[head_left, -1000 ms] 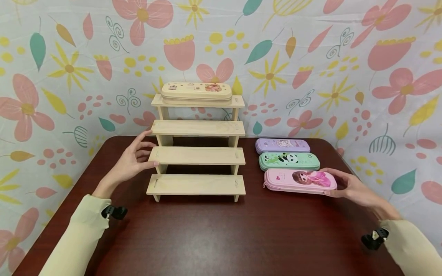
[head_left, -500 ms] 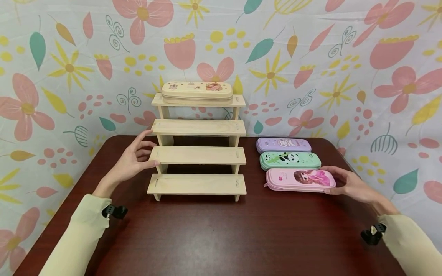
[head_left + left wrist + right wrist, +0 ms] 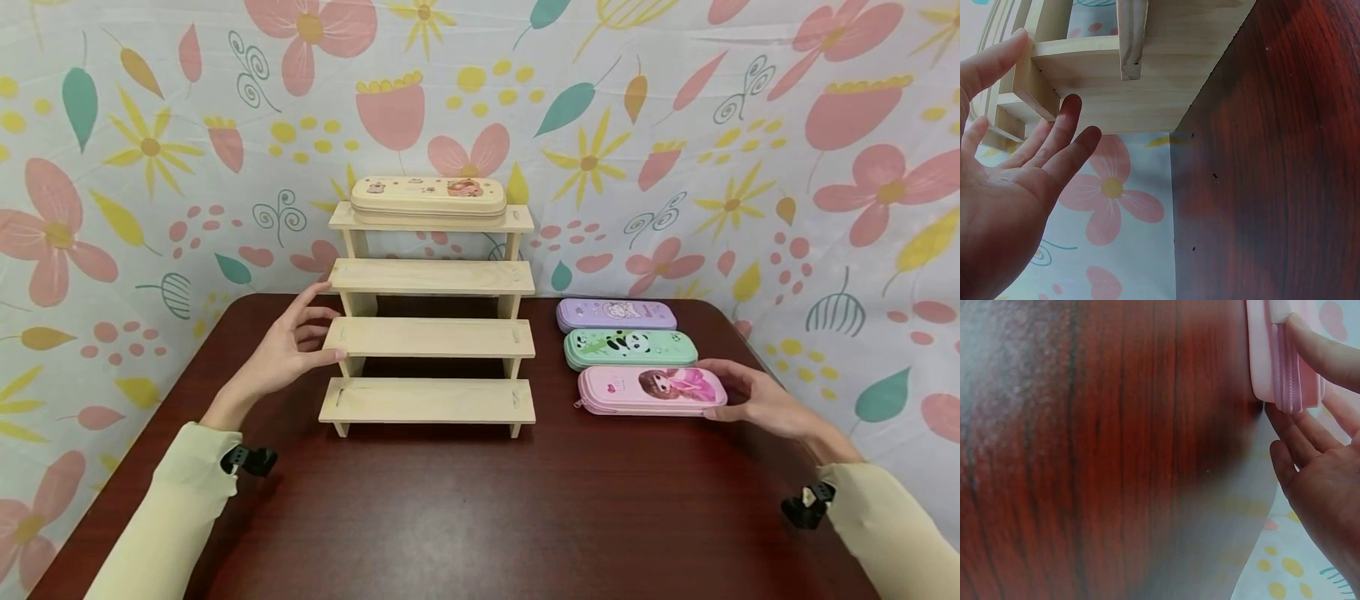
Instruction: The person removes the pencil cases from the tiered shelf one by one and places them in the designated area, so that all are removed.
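Note:
A light wooden stepped rack (image 3: 427, 337) stands on the table. On its top shelf lies a cream pencil case (image 3: 427, 200). My left hand (image 3: 283, 346) is at the rack's left side, thumb and index fingertip touching the shelf ends, fingers spread and loosely bent. In the left wrist view the other fingers (image 3: 1066, 140) lie beside the wood. My right hand (image 3: 757, 404) pinches the right end of a pink pencil case (image 3: 630, 390) with a doll picture, thumb at the front edge and fingers behind. The right wrist view shows the thumb on the pink case's zipped end (image 3: 1286, 362).
Behind the pink case lie a green panda pencil case (image 3: 600, 348) and a purple pencil case (image 3: 592, 314), in a row right of the rack. The dark red-brown table (image 3: 450, 517) runs back to a flower-patterned cloth (image 3: 637, 50).
The right hand has tightened slightly on the pink pencil case, whose right end has shifted a little left. The left hand and rack look unchanged.

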Demonstrator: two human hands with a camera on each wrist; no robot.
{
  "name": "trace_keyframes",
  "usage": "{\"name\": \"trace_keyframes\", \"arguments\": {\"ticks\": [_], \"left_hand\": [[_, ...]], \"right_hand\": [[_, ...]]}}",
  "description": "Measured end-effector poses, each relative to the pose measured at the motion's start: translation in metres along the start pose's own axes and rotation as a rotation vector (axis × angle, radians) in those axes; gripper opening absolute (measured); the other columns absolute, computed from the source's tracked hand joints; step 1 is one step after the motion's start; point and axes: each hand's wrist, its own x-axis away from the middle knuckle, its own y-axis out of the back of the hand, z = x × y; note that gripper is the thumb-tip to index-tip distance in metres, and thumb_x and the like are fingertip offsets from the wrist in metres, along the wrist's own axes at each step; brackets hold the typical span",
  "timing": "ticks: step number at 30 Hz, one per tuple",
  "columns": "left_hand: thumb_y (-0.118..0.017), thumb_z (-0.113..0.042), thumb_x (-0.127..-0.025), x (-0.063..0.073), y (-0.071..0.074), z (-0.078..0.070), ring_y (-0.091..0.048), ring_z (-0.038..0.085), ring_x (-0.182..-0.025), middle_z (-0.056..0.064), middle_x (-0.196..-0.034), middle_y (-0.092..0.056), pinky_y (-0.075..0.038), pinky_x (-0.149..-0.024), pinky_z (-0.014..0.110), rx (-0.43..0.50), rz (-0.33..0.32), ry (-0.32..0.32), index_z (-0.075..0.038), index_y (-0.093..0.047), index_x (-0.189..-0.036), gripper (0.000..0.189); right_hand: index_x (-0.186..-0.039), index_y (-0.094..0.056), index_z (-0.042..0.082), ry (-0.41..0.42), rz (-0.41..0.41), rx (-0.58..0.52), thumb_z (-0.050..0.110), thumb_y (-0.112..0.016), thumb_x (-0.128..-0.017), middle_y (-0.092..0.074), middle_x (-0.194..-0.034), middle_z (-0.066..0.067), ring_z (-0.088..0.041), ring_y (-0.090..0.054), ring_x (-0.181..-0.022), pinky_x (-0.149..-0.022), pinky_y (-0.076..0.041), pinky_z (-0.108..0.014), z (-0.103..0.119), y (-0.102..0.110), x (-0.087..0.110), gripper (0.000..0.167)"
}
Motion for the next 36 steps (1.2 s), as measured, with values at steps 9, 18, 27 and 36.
{"name": "trace_keyframes", "arguments": {"ticks": [9, 18, 27, 36], "left_hand": [[-0.082, -0.003, -0.091, 0.0, 0.0, 0.001, -0.063, 0.036, -0.117, 0.022, -0.139, -0.054, -0.052, -0.092, 0.018, -0.001, 0.005, -0.004, -0.028, -0.021, -0.169, 0.102], [-0.082, -0.004, -0.092, 0.001, 0.001, -0.001, -0.063, 0.038, -0.118, 0.022, -0.14, -0.053, -0.052, -0.092, 0.019, -0.004, 0.011, 0.016, -0.029, -0.021, -0.169, 0.102], [-0.082, -0.003, -0.091, 0.002, 0.002, -0.002, -0.063, 0.039, -0.118, 0.022, -0.139, -0.053, -0.052, -0.092, 0.019, -0.002, 0.007, 0.008, -0.028, -0.021, -0.169, 0.103], [-0.082, -0.005, -0.092, 0.002, 0.001, -0.002, -0.063, 0.038, -0.119, 0.022, -0.14, -0.053, -0.052, -0.093, 0.021, -0.006, 0.013, 0.028, -0.03, -0.02, -0.169, 0.103]], "right_hand": [[-0.148, -0.053, 0.001, 0.001, 0.003, -0.002, 0.01, -0.087, -0.085, -0.059, -0.137, -0.02, -0.003, -0.057, -0.109, -0.089, -0.046, -0.012, 0.0, 0.0, 0.0, 0.073], [-0.147, -0.05, -0.003, 0.025, -0.022, 0.009, 0.006, -0.086, -0.085, -0.061, -0.135, -0.014, -0.002, -0.057, -0.111, -0.088, -0.049, -0.016, 0.003, 0.007, 0.003, 0.073], [-0.149, -0.051, 0.001, 0.037, -0.06, 0.064, 0.008, -0.084, -0.089, -0.059, -0.133, 0.01, -0.002, -0.055, -0.117, -0.086, -0.049, -0.016, 0.05, 0.031, -0.012, 0.068], [-0.15, -0.054, 0.01, 0.054, -0.033, 0.036, 0.018, -0.083, -0.094, -0.061, -0.141, -0.013, -0.006, -0.058, -0.122, -0.094, -0.044, -0.013, 0.122, 0.026, -0.061, 0.064]]}}
